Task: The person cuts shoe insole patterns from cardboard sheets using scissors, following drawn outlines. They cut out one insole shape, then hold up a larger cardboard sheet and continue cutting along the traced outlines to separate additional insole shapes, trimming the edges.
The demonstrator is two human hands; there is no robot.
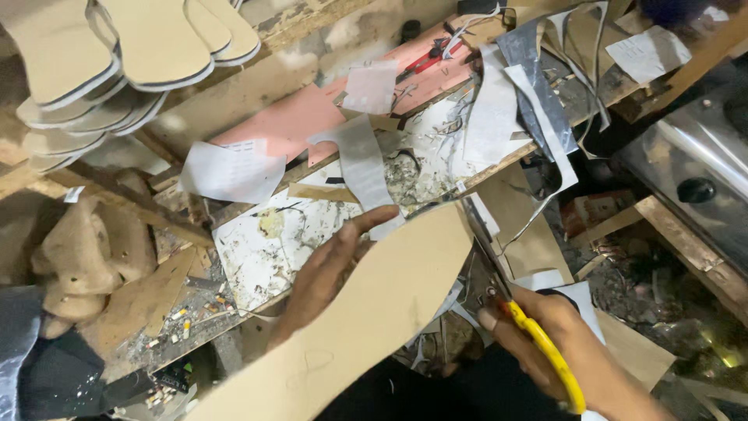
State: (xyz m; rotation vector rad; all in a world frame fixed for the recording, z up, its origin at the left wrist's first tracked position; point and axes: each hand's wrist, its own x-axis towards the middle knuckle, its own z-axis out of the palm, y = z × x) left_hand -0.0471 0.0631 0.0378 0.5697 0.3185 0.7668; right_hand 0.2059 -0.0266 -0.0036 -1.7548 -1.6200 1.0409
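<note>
Scissors (499,300), yellow-handled, gripped in right hand (565,343), blades at sole-shaped tan board (374,308). Left hand (331,265) grips board. Paper scraps (362,168) litter worktable (257,249).

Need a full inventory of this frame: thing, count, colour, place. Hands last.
sole-shaped board piece: 1, tan, centre foreground, held over the bench edge
scissors: 1, yellow handles, metal blades along the board's right edge
stacked insoles: a pile, count unclear, tan with dark edges, top left
pink sheet: 1, pink, upper centre of the bench
paper pieces: several, white and grey, scattered on the bench
grey strips: several, grey and silver, hanging off the bench, upper right
red-handled tool: 1, red, top centre
workbench: 1, white top, littered with scraps
left hand: 1, behind the board, holding it
right hand: 1, lower right, gripping the scissors
</note>
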